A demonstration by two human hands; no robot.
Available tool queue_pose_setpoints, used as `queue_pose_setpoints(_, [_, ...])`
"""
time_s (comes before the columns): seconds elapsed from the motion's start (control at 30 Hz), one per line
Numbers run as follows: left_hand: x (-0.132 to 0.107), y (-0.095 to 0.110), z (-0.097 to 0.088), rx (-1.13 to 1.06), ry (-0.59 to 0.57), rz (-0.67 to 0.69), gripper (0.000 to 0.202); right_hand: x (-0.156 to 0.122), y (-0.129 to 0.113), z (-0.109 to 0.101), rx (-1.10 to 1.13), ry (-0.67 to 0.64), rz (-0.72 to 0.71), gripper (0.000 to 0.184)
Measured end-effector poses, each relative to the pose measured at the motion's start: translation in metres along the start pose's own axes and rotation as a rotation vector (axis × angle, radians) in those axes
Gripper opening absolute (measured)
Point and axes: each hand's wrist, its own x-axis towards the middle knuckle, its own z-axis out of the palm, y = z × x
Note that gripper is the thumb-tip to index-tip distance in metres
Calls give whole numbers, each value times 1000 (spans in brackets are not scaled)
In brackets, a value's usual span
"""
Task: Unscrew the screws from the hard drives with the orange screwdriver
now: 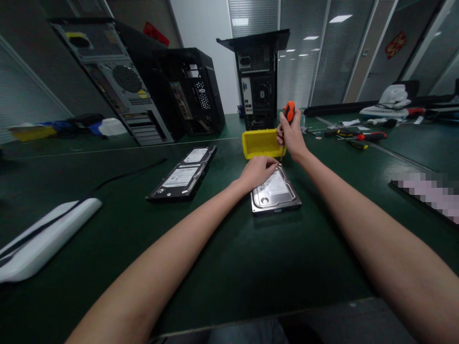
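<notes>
Kinda dim room tbh. Big dark green table (251, 267) fills most of the lower frame, plain white wall panel (201, 33) up top centre, then tall glass partitions (332, 62) with pale blinds (292, 79) toward the upper right. Bright rectangular lights (340, 18) show in the glass, and there's a red decoration (396, 45) upper right.

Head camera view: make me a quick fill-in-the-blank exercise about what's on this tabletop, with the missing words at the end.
1. The right hand holds an orange-and-black ____.
2. The left hand rests on a hard drive whose printed label is mostly ____.
3. The plastic tray just beyond that drive is ____.
4. The tabletop is dark ____.

Missing words: screwdriver; white; yellow; green.
</notes>
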Motion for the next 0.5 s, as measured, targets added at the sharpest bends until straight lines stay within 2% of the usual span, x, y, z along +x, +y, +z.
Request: queue_pose_setpoints(0.5, [1,-1,1,6,-10,5,28,-1,2,3,20,-53,-1,36])
